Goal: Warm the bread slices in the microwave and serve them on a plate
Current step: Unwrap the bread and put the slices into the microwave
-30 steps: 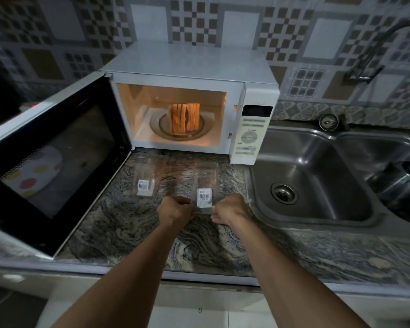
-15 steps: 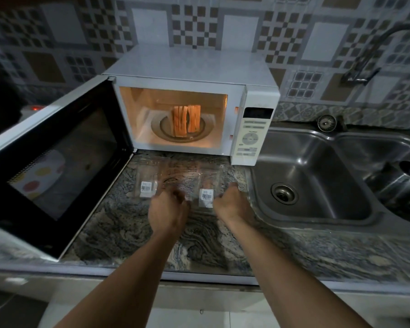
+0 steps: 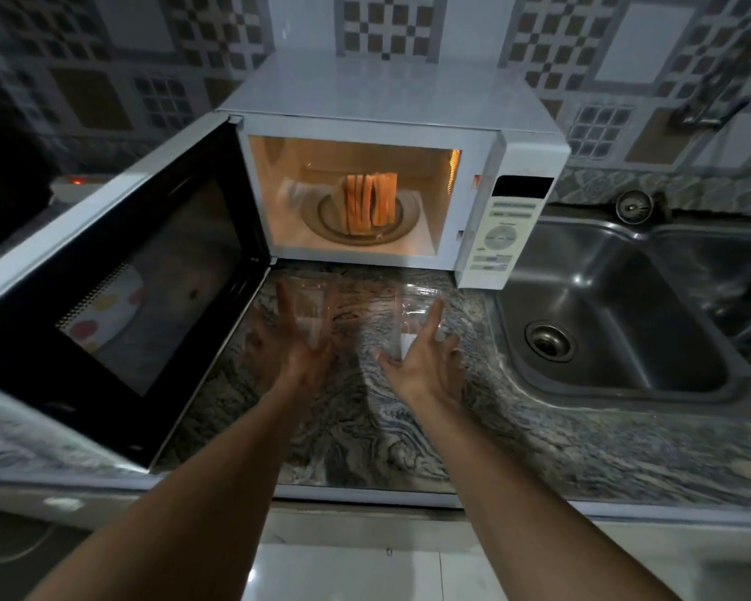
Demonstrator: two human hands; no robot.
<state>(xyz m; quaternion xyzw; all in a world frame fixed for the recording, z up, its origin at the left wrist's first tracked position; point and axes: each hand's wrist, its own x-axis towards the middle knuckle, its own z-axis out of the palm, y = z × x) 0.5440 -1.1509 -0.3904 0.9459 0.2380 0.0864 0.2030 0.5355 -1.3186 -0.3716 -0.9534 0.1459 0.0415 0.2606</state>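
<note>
I get one view, from the wide-angle camera on the person's head. It faces forward and steeply down over the grey marbled stone tabletop point(image 3: 365, 427), close in. The white microwave point(image 3: 386, 93) sits far centre, the stainless steel sink point(image 3: 625, 340) right. The forearms enter from the near edge, with the left hand point(image 3: 287, 344) and right hand point(image 3: 426, 362) mid-frame. Straight lines bow toward the frame edges.

Marbled counter point(image 3: 538, 448) bears microwave point(image 3: 386, 93) and clear wrappers point(image 3: 417, 297).
</note>
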